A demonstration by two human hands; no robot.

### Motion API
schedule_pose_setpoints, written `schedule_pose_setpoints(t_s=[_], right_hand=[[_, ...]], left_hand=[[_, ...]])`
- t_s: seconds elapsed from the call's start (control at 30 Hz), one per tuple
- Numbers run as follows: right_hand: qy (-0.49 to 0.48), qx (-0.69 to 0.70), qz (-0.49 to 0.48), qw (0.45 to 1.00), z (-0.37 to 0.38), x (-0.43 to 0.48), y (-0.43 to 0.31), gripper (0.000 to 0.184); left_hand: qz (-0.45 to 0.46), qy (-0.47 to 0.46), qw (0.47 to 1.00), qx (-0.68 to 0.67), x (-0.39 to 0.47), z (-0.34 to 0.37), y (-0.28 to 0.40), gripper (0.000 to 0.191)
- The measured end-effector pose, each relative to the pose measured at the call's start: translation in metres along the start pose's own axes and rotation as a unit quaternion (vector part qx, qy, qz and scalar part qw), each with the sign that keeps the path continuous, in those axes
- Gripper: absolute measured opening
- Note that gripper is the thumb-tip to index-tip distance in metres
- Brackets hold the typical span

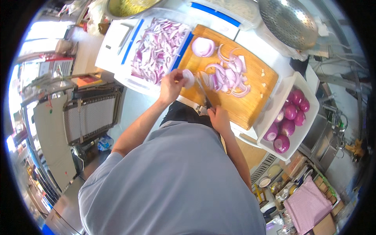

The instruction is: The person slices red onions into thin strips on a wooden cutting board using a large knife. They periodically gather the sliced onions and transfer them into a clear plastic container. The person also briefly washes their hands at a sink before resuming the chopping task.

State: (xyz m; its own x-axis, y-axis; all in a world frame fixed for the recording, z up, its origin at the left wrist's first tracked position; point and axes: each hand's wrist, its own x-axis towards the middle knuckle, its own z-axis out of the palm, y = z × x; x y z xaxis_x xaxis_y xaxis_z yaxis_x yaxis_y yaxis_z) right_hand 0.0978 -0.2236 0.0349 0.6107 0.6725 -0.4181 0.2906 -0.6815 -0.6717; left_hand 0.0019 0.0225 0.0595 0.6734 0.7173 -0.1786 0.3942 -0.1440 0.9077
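Observation:
My left hand (172,85) pinches a pale piece of red onion (188,78) over the near left edge of the wooden cutting board (235,111). In my right hand (218,117) is a kitchen knife (205,94), its handle in my fist and its blade pointing away from me beside the onion piece. Sliced red onion (230,75) lies spread over the middle of the board. A peeled onion piece (203,47) rests near the board's far left corner. Left of the board, a clear plastic container (149,14) with blue edges holds many cut onion strips (158,48).
A white bin (312,113) of whole red onions (287,127) stands right of the board. Behind are a steel colander (289,23), a lidded clear container (235,8) and a metal bowl (110,8) of yellow shreds (130,7). Small onion scraps (263,85) dot the board's right side.

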Motion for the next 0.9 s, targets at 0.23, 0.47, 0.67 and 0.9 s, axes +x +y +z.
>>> schedule_pose_setpoints(t_s=[0.23,0.47,0.67,0.9], right_hand=[[0.058,-0.036,0.040,0.997,-0.030,0.011,-0.019,0.031],[0.048,-0.059,0.013,0.997,-0.010,-0.005,-0.044,0.027],[0.029,-0.114,0.048,0.992,0.013,-0.002,-0.048,0.026],[0.032,-0.130,0.062,0.989,0.025,0.013,-0.058,0.028]], left_hand=[[-0.113,0.003,0.991,-0.075,0.000,0.050,-0.054,0.019],[-0.232,-0.046,0.968,-0.079,0.014,0.054,-0.054,0.021],[-0.212,-0.040,0.976,-0.034,0.012,0.052,-0.055,0.020],[-0.195,-0.081,0.977,0.036,0.015,0.051,-0.055,0.018]])
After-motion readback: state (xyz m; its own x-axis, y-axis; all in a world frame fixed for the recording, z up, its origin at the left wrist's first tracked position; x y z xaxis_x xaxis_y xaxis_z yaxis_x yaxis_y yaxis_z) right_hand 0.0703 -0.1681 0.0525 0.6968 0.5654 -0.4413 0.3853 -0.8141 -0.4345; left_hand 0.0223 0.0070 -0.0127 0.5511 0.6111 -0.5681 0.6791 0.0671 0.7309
